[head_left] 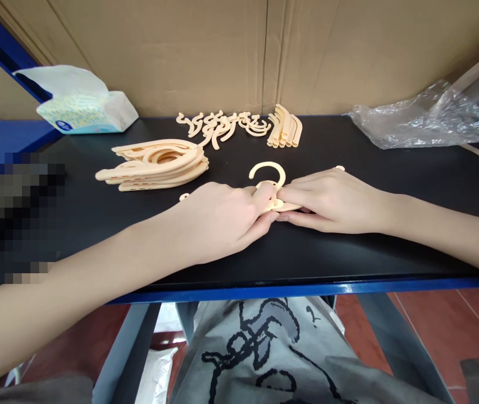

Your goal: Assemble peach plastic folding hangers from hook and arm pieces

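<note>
Between my two hands, low over the black tabletop, is a cream plastic clothes hanger [282,174] with its hook curving up and away from me. My left hand [226,216] is closed on the hanger's left side, thumb and fingers pinching near the middle joint. From the right, my right hand [334,202] grips the other side, its fingertips meeting the left ones. Both palms cover most of the hanger's arms; only small tips show past each hand. Behind my left hand lies a stack of cream hanger arms [159,165].
At the back are a pile of loose cream hooks [218,124] and a bundle of short cream tubes [284,128]. A tissue pack [87,109] stands back left, a clear plastic bag [416,120] back right. Cardboard [188,56] walls the rear; a blue edge [306,288] runs along the front.
</note>
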`<action>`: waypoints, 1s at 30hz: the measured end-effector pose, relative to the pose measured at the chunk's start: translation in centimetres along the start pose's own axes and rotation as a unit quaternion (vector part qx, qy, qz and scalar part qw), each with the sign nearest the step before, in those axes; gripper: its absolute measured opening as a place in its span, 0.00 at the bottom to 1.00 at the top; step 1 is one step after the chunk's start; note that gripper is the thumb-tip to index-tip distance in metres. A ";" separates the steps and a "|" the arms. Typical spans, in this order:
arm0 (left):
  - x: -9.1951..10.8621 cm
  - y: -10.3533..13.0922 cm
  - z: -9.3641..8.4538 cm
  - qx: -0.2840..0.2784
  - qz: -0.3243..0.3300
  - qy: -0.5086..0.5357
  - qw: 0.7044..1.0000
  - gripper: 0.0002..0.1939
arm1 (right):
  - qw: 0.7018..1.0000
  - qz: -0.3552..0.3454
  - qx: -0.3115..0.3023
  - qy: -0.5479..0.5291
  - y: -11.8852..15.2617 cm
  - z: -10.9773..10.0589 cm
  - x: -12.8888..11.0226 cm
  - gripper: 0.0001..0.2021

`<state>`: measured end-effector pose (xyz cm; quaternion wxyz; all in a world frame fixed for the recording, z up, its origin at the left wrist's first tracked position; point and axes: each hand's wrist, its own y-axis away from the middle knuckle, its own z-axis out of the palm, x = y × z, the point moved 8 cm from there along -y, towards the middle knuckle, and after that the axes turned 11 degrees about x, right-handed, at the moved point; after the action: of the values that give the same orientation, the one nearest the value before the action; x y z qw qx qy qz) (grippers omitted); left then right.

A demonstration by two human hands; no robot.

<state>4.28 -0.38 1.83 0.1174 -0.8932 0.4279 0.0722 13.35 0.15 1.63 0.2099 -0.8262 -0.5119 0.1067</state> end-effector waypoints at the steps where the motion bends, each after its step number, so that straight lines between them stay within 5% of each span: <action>1: 0.0 0.0 0.0 0.001 0.000 0.000 1.000 0.17 | 1.000 0.002 -0.003 0.000 0.0 0.1 0.1 0.12; 16: -0.3 -0.2 0.5 -0.032 -0.019 0.013 0.999 0.17 | 0.999 0.016 -0.024 -0.014 0.2 0.4 0.4 0.12; 30: -0.2 0.0 0.4 -0.001 -0.003 0.015 1.000 0.18 | 1.000 0.002 -0.004 -0.011 0.1 0.2 0.1 0.13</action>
<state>4.11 -0.12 1.50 0.1105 -0.8956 0.4268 0.0589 13.44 0.28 1.39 0.2009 -0.8267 -0.5130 0.1141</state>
